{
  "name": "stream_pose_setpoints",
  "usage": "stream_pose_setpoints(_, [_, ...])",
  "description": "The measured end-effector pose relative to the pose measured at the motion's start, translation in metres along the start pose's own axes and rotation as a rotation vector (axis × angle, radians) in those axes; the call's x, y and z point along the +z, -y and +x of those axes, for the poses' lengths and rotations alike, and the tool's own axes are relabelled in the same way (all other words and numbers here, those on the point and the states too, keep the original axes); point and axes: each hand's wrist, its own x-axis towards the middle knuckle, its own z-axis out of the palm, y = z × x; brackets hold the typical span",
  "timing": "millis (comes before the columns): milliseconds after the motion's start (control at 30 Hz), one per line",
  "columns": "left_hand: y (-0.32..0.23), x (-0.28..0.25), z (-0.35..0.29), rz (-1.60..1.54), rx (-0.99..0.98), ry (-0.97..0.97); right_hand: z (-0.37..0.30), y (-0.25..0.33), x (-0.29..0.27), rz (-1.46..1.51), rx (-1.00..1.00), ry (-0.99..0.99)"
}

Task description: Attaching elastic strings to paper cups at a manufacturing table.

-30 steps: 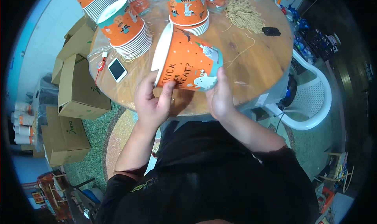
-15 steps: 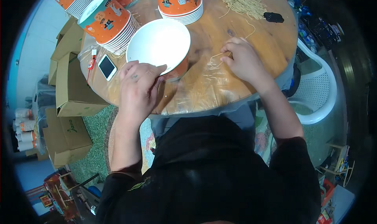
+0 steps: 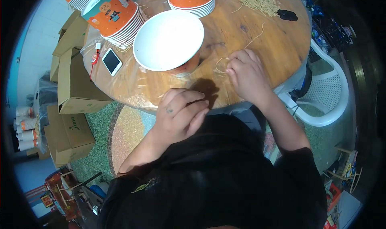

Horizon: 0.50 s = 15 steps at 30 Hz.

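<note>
A white-lined paper tub (image 3: 169, 40) leans tilted on the table, its wide mouth toward me and its orange side mostly hidden. My left hand (image 3: 181, 114) hovers near the table's front edge, below the tub and apart from it. Its fingers are loosely bent and spread, with nothing in them. Right of the tub, my right hand (image 3: 247, 74) pinches a thin tan string (image 3: 221, 64). One loop of the string curves out left of the fingertips, and a loose length runs up and away to the right.
Stacks of orange printed paper tubs (image 3: 114, 14) stand at the back of the round wooden table (image 3: 225, 32), beside a bundle of tan strings (image 3: 257, 0) and a black object (image 3: 287, 15). A phone (image 3: 112, 62) lies left. Cardboard boxes (image 3: 82, 80) and a white chair (image 3: 325, 88) flank the table.
My left hand has let go of the tub's rim and moved right and toward me. My right hand has shifted slightly nearer to me, still pinching the string.
</note>
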Motion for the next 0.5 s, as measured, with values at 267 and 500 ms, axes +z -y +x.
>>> stream_pose_setpoints(267, [0.000,0.005,0.001,-0.107,-0.223,0.133,-0.005,0.006,-0.004,-0.001,0.068,0.107])
stream_pose_setpoints(500, [-0.001,0.010,0.002,-0.226,-0.427,0.044,-0.001,0.057,-0.032,0.420,0.045,0.089])
